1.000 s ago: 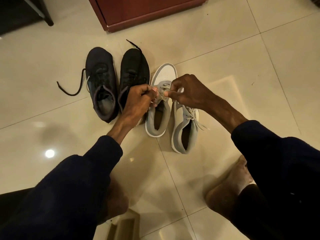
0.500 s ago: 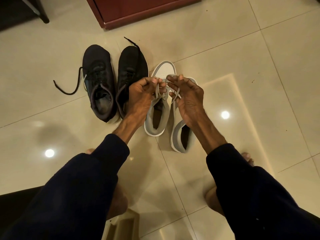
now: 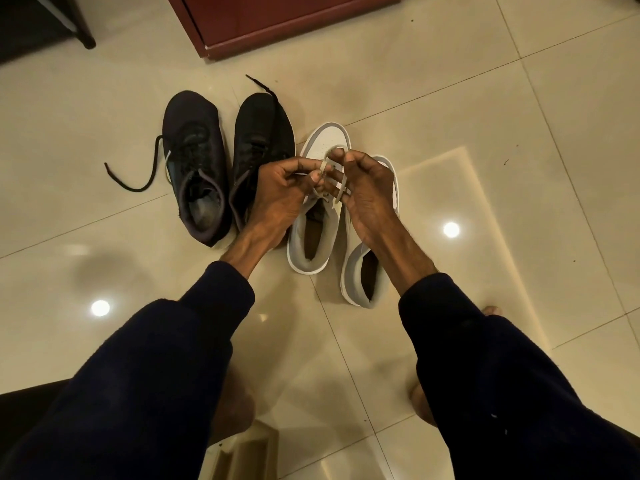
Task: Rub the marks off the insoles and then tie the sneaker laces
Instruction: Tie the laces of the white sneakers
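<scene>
Two white and grey sneakers stand side by side on the tiled floor: the left one and the right one, whose front is hidden under my right hand. Above the left sneaker's tongue my left hand pinches a loop of its pale lace. My right hand holds the other strand of the lace, which runs across its fingers. To the left stand two black sneakers with loose black laces trailing on the floor.
A dark red cabinet base stands at the far side. A dark furniture leg is at the far left. My bare feet rest near me, and a pale tray-like object lies at the bottom edge.
My hands came together over the left white sneaker and turned palm-inward. The lace ends, pulled apart a second ago, are now looped around my fingers.
</scene>
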`<state>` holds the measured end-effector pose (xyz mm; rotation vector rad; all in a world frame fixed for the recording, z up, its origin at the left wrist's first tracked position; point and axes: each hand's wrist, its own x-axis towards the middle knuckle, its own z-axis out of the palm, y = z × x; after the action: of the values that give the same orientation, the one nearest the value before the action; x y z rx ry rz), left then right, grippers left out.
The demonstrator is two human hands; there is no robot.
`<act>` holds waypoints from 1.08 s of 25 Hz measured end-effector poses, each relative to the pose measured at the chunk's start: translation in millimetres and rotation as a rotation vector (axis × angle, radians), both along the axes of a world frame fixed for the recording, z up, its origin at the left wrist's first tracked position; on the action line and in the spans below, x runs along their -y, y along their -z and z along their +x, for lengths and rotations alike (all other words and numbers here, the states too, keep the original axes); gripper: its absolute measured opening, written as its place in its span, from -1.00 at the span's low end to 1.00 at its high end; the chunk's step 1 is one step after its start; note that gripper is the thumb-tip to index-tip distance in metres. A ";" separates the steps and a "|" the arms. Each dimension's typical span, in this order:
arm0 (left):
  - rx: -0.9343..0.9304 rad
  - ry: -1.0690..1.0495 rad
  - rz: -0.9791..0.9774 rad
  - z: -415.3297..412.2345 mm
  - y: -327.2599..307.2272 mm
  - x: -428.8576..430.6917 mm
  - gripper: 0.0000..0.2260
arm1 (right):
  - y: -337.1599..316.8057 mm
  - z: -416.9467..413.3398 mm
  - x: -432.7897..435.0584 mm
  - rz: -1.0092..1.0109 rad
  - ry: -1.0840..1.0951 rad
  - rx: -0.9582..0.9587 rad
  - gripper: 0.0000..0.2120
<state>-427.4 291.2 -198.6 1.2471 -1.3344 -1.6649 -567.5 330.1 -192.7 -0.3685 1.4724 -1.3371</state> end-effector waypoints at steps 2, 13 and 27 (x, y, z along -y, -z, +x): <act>0.010 -0.004 -0.001 0.9 2.4 1.6 -0.87 | -3.7 -0.6 3.1 0.028 0.015 0.138 -0.87; -0.042 -0.127 0.066 -4.1 5.4 -1.3 -0.81 | 3.7 0.9 4.4 0.012 -0.088 -0.249 -0.83; 0.033 -0.055 0.074 1.7 11.7 4.8 -0.75 | 3.8 13.0 -1.9 -0.069 -0.160 -0.513 -0.86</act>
<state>-425.8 286.4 -210.3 1.3470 -1.2564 -1.6753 -554.5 332.0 -196.5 -0.9070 1.7696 -1.2165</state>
